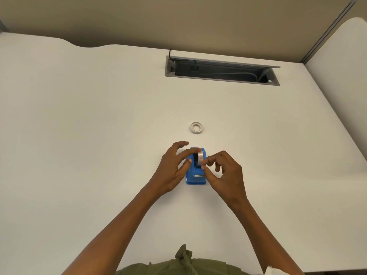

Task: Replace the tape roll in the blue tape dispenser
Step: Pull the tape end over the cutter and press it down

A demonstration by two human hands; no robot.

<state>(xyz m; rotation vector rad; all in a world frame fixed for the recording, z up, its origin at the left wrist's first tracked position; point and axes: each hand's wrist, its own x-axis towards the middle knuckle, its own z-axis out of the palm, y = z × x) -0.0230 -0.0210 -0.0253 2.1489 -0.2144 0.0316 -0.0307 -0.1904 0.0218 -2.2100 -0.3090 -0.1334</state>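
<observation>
The blue tape dispenser (195, 178) stands on the white desk (99, 135) in front of me, its cutter end towards me. A clear tape roll (200, 155) on a dark hub sits upright in its cradle. My left hand (170, 171) holds the dispenser from the left, with the thumb on its side and the index finger lying over the top of the roll. My right hand (226, 175) is at the right side, thumb and index finger pinched together at the roll's near edge. A second, white ring-shaped roll (196, 127) lies flat on the desk just beyond the dispenser.
A grey cable tray (218, 78) with cords inside is sunk into the desk at the back. A beige partition rises behind it. Another white desk surface (347, 76) adjoins on the right. My green clothing shows at the bottom edge.
</observation>
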